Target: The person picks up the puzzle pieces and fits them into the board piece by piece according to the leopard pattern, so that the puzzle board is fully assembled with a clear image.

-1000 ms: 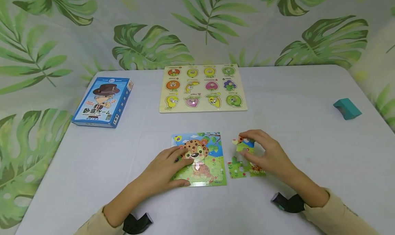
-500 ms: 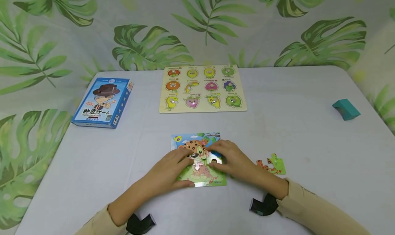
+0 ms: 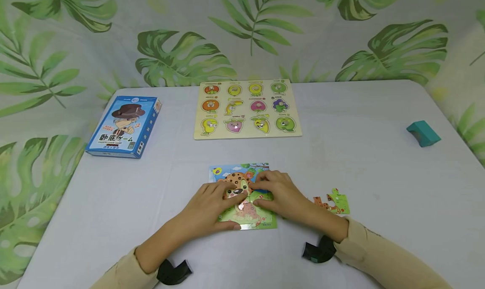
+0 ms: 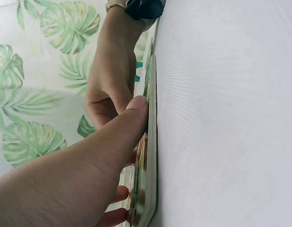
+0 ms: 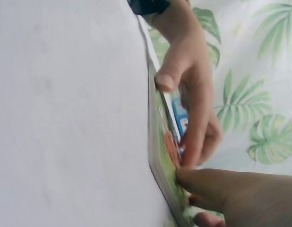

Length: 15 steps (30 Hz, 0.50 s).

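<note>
The leopard puzzle board [image 3: 247, 226] lies flat at the near middle of the table. My left hand [image 3: 202, 207] rests over its left side, fingers spread, with the thumb on the near edge; the left wrist view shows that thumb [image 4: 136, 103] against the board's rim [image 4: 153, 142]. Over the right side, my right hand [image 3: 286, 198] pinches a puzzle piece [image 3: 262, 195] between thumb and fingers, at the board's surface. Its fingers partly cover the piece. Loose pieces [image 3: 342, 203] lie right of the board, beside the right forearm, which may hide others.
Behind the board lies a wooden fruit puzzle [image 3: 248, 133]. A blue card box [image 3: 123, 127] is at the back left, and a teal block [image 3: 424, 134] near the right edge. A leaf-patterned cloth [image 3: 182, 57] hangs behind the white table [image 3: 379, 162].
My right hand has moved left with a piece, from the loose pieces to the board, uncovering loose pieces further right. My left hand has stayed on the board, shifting only slightly.
</note>
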Available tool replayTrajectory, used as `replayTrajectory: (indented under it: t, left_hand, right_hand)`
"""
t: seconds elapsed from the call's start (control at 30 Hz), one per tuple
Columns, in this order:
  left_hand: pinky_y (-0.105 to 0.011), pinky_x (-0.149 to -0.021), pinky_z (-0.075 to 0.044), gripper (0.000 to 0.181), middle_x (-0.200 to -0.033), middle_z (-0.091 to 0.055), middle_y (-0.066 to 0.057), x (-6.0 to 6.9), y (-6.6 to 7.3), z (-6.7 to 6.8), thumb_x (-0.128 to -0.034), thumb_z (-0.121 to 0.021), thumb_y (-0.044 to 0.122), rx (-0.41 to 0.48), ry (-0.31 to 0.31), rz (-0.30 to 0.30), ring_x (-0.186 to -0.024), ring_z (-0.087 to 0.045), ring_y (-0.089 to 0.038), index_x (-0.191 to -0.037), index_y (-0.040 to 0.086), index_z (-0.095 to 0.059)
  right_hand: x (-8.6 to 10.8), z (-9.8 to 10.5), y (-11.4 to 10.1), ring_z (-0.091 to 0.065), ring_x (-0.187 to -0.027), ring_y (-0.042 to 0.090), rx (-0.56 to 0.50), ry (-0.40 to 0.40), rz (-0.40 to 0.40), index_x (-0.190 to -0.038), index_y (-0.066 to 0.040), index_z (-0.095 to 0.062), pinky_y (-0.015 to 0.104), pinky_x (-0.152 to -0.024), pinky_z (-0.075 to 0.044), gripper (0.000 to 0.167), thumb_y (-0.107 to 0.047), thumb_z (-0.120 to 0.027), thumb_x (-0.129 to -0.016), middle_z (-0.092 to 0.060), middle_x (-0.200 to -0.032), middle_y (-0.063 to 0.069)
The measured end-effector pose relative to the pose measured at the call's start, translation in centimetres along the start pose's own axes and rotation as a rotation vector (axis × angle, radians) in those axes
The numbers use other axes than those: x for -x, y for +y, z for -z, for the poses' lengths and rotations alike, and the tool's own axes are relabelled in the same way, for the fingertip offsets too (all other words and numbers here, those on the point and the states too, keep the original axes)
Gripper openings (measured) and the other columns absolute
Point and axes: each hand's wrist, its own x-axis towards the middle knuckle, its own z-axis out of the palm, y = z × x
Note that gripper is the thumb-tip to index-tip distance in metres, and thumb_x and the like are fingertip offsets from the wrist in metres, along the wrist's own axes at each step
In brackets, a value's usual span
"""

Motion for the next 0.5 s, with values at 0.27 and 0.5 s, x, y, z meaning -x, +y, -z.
replayTrajectory:
  t: [0.27, 0.5]
  left_hand:
    - [-0.04, -0.096, -0.027, 0.072, -0.131, -0.036, -0.005, 0.0, 0.1, 0.2, -0.0789, -0.044, 0.067, 0.029, 0.005, -0.005, -0.117, -0.032, -0.021, -0.137, 0.026, -0.039]
    - [-0.04, -0.1, -0.025, 0.072, -0.133, -0.036, -0.005, 0.4, 0.3, -0.1, -0.079, -0.049, 0.063, 0.072, 0.029, 0.025, -0.122, -0.03, -0.023, -0.138, 0.023, -0.038]
  right_hand:
    - [0.6, 1.3, 0.2, -0.031, -0.119, 0.027, 0.081, -0.155, 0.048, -0.13, -0.019, -0.05, 0.047, -0.096, -0.022, 0.057, -0.043, -0.063, -0.08, -0.041, -0.125, 0.003]
    - [1.7, 1.8, 0.6, -0.024, -0.126, 0.028, -0.074, -0.185, 0.015, -0.138, -0.021, -0.037, 0.053, -0.098, -0.022, 0.068, -0.038, -0.066, -0.08, -0.03, -0.138, 0.005]
